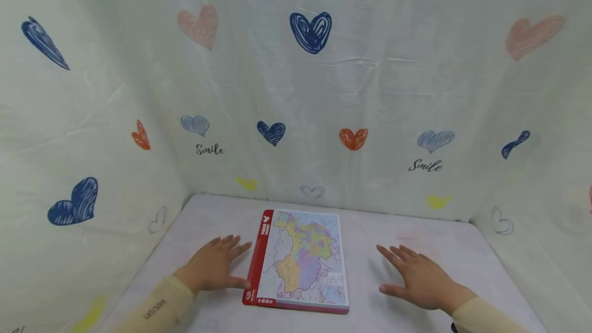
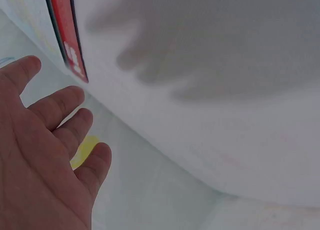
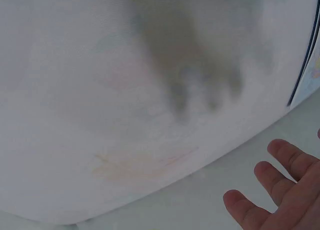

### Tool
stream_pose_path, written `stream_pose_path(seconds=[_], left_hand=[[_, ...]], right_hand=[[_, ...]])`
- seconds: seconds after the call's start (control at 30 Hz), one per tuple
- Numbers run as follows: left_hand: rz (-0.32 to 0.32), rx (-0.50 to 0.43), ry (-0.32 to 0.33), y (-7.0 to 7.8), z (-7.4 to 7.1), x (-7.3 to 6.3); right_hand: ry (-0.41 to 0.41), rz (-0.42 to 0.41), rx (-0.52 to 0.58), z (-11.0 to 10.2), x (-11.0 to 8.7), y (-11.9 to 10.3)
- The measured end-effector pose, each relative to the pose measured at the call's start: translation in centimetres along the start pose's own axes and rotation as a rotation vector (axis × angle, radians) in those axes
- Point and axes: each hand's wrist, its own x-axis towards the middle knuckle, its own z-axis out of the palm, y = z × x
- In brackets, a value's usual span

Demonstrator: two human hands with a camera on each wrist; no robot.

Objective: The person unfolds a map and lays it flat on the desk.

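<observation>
A flat rectangular map board (image 1: 302, 261) with a red left border lies on the white table, showing a coloured map. Left of it hovers my left hand (image 1: 215, 263), fingers spread, its thumb tip by the red border; whether it touches cannot be told. In the left wrist view the left hand (image 2: 45, 135) holds nothing, and part of the red border (image 2: 67, 35) shows beyond it. My right hand (image 1: 421, 279) is apart from the board on its right side, fingers extended. The right wrist view shows the right hand's (image 3: 285, 190) fingertips and a sliver of the board (image 3: 310, 80).
The white table (image 1: 370, 230) has rounded back corners. Pale curtains (image 1: 398, 91) printed with hearts and "Smile" lettering hang behind it and on both sides. Shadows of the hands fall on the tabletop.
</observation>
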Motion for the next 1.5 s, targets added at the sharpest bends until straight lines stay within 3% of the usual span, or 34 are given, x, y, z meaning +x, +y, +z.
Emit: stream_pose_path(seconds=[0.27, 0.7, 1.0, 1.23, 1.5], left_hand=[[-0.028, -0.098, -0.046, 0.2, 1.3, 0.8], [-0.033, -0.134, -0.056, 0.9, 2.1, 2.4], [-0.009, -0.176, -0.069, 1.5, 2.4, 2.8], [0.034, -0.283, -0.077, 1.6, 2.5, 3.1], [-0.041, -0.45, -0.061, 1.4, 2.7, 3.4]], right_hand=[[-0.079, 0.04, 0.097, 1.2, 1.9, -1.3], [-0.129, 0.067, 0.182, 3.3, 5.0, -3.7], [-0.157, 0.017, 0.229, 5.2, 6.9, -5.2], [-0.141, -0.001, 0.233, 5.8, 7.5, -6.1], [-0.156, 0.003, 0.229, 5.9, 7.8, -6.4]])
